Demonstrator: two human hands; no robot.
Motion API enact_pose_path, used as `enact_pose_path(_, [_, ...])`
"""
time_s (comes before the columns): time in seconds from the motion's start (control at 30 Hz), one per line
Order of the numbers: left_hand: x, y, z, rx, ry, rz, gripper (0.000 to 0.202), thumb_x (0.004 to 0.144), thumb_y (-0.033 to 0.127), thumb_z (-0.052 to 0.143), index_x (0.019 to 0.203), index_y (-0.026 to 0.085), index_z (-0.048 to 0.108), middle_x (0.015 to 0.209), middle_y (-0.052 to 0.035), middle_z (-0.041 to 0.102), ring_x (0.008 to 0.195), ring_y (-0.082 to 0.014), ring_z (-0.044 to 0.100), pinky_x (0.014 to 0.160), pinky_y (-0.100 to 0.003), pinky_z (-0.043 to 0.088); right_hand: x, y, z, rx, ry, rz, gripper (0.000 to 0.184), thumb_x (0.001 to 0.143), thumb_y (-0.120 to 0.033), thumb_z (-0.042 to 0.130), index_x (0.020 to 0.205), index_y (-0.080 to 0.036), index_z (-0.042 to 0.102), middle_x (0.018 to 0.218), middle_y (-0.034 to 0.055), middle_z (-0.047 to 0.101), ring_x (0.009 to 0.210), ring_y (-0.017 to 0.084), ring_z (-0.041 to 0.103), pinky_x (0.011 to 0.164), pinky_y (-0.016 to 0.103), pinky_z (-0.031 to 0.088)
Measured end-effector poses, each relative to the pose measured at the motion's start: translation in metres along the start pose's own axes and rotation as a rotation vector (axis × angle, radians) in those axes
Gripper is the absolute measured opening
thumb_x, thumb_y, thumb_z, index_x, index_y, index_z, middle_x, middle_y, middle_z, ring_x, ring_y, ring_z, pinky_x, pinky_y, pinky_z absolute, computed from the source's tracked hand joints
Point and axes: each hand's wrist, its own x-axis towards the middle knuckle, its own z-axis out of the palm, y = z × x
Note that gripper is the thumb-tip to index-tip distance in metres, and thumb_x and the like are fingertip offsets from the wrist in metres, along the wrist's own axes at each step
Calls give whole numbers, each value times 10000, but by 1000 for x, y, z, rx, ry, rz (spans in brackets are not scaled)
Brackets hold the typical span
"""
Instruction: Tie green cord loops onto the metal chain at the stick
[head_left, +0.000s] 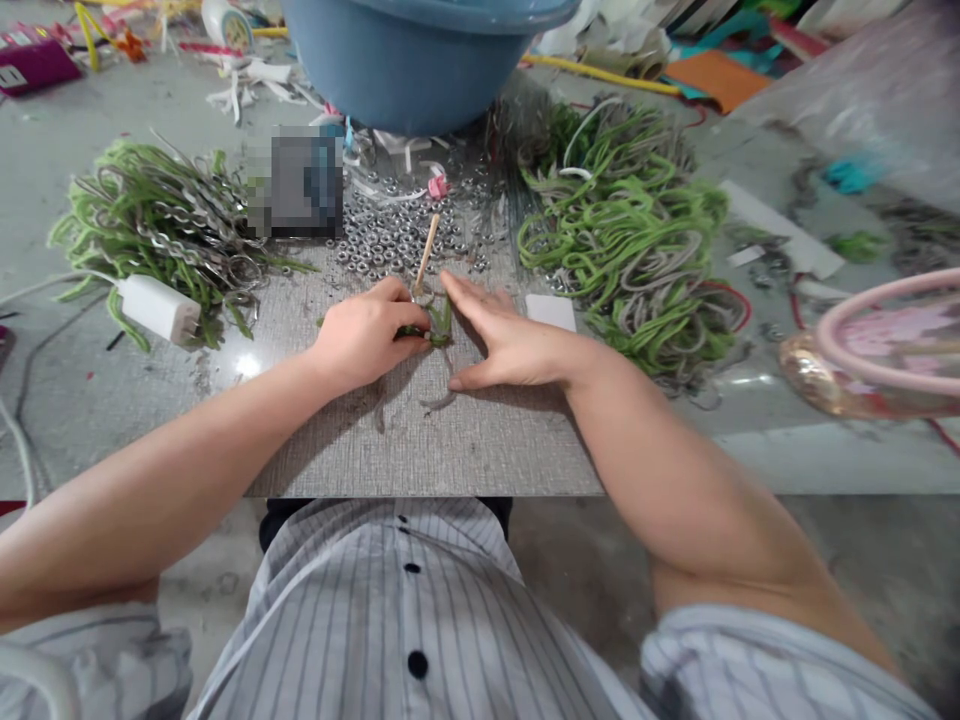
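In the middle of the table, my left hand [369,333] is closed in a pinch on a short green cord [441,322]. To its right, my right hand [504,335] lies low over the surface with fingers stretched and thumb spread away. Its thumb tip touches or hovers over a grey cord end [439,402]; I cannot tell which. A thin wooden stick [428,250] pokes up just beyond my left fingertips, its lower end hidden by them. Many small metal rings [375,235] lie scattered beyond both hands.
A blue basin [420,70] stands at the back. Green and grey cords are heaped at right [637,240], and a cord bundle with metal chains [157,220] lies left. Nearby are a white charger plug [159,308], a pixelated dark object [304,185] and a pink-handled item [885,330].
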Motion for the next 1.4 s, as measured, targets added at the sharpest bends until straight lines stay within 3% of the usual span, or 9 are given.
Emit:
enact_pose_path(0.4, [-2,2,1,-6,11,19,273,810,347,610,1028,227,722,1105,-64,619,931,-217,635,745,-316,504,-6,1,-6,-8,4,-55,1222,606,-476,834,1552,-339,73,1631,76,134,1490,376,88,1177,600,117])
enact_pose_path(0.53, [0,-3,-6,-177,37,38,281,846,308,482,971,156,683,1045,-79,624,873,-185,615,785,-328,499,-5,-12,-9,-47,173,-94,796,752,-366,715,1467,-288,376,1547,83,350,1456,340,248,1157,557,238])
enact_pose_path(0.67, [1,-9,-8,-359,103,8,251,839,251,411,856,144,639,922,-59,625,867,-169,590,844,-333,480,-5,-35,-2,-101,476,-211,293,852,-201,541,1113,-256,663,1125,74,657,1102,258,581,990,467,422])
enact_pose_path(0.73, [2,-10,-8,-411,106,-12,242,837,244,403,832,144,624,895,-56,626,862,-167,586,849,-335,477,-5,-48,6,-169,424,-353,249,879,-190,521,1050,-257,688,979,59,678,954,232,597,887,430,444])
enact_pose_path(0.9, [1,-7,-9,-429,89,-13,235,831,225,404,827,150,627,906,-58,642,856,-164,587,828,-329,479,-3,-73,32,-459,235,-567,316,965,-195,425,1146,-261,675,893,50,675,820,199,523,792,380,381])
enact_pose_path(1.0, [0,-6,-11,-430,84,-9,237,821,203,413,839,150,643,932,-63,651,868,-165,594,827,-325,481,1,-78,41,-512,217,-616,296,973,-191,421,916,-213,710,792,43,653,755,184,490,741,347,356])
enact_pose_path(1.13, [-1,-5,-13,-467,81,10,232,823,201,433,837,148,659,946,-60,657,878,-162,598,854,-324,481,2,-73,37,-330,278,-514,264,970,-218,426,829,-192,648,761,49,645,747,182,522,751,343,378])
enact_pose_path(1.27, [-1,-4,-14,-503,96,0,247,849,231,436,849,137,664,917,-56,651,856,-156,595,826,-307,484,3,-59,25,99,496,-194,161,963,-277,444,914,-209,580,857,35,660,794,167,586,746,321,438])
enact_pose_path(1.4, [0,-4,-11,-441,114,10,203,843,260,510,851,145,677,901,-45,640,820,-142,587,779,-285,479,8,-43,22,380,572,-53,143,921,-355,502,911,-217,541,811,12,641,748,155,599,706,308,473])
